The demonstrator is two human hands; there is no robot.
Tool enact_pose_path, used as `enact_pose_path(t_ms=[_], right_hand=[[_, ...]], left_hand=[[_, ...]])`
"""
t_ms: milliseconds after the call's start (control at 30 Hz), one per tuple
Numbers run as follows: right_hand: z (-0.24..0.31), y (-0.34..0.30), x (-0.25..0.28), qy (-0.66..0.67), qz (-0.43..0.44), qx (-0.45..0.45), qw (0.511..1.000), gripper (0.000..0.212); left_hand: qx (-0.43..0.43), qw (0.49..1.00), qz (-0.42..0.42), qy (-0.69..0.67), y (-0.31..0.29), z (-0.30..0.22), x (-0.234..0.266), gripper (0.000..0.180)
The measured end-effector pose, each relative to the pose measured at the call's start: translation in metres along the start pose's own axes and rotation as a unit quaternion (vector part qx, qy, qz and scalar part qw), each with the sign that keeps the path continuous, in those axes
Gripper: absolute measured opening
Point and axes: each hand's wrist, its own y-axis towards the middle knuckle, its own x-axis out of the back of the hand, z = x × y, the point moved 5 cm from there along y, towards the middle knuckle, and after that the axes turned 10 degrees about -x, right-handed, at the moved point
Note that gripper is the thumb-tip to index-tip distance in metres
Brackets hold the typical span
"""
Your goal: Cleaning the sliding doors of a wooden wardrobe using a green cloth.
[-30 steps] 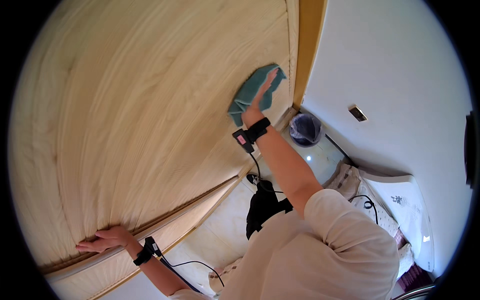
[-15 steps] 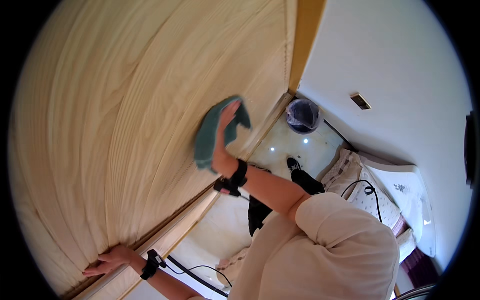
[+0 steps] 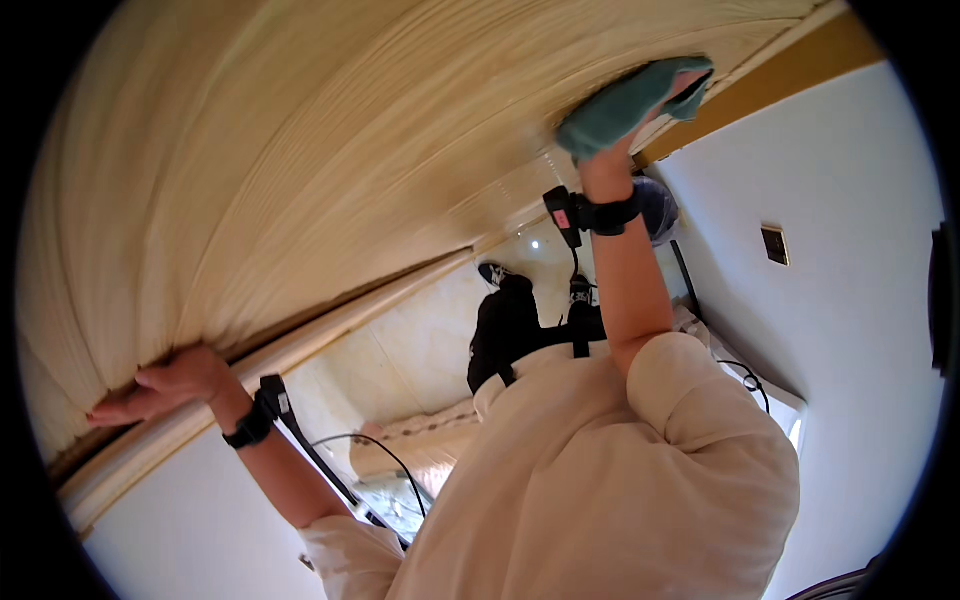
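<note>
A large pale wood-grain panel [image 3: 330, 180] fills the upper left of the head view. At its far right part, close to the ochre trim, my right hand [image 3: 640, 130] presses a green cloth [image 3: 612, 108] against the wood. Part of the cloth folds up around the fingers, and the fingertips are partly covered. My left hand [image 3: 180, 385] lies against the panel's edge at the lower left, fingers stretched out and holding nothing. Each wrist wears a black strap with a small device.
A lined waste bin [image 3: 657, 210] stands in the corner, partly behind my right wrist. The white wall [image 3: 830, 170] on the right carries a switch plate [image 3: 775, 244]. Black cables [image 3: 400, 465] trail beside my arms. My shoes [image 3: 495, 273] are on the pale floor; bedding [image 3: 410, 440] lies below.
My right hand has slid the cloth up and to the right across the panel, toward the trim. My left hand stays at the panel's edge. The view has tilted.
</note>
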Motion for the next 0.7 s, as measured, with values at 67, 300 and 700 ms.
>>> enact_pose_path(t_ms=[67, 300, 700], right_hand=[[-0.001, 0.0, -0.007, 0.001, -0.012, -0.028, 1.0, 0.08], [0.037, -0.089, -0.083, -0.128, -0.113, -0.171, 0.97, 0.066], [0.194, -0.281, -0.177, 0.013, 0.255, 0.419, 0.871, 0.035]], left_hand=[[0.008, 1.0, 0.009, 0.016, -0.003, 0.003, 0.003, 0.074], [0.045, 0.998, 0.037, 0.019, -0.002, 0.002, 0.011, 0.074], [0.074, 0.996, 0.038, -0.028, -0.01, 0.006, 0.003, 0.078]])
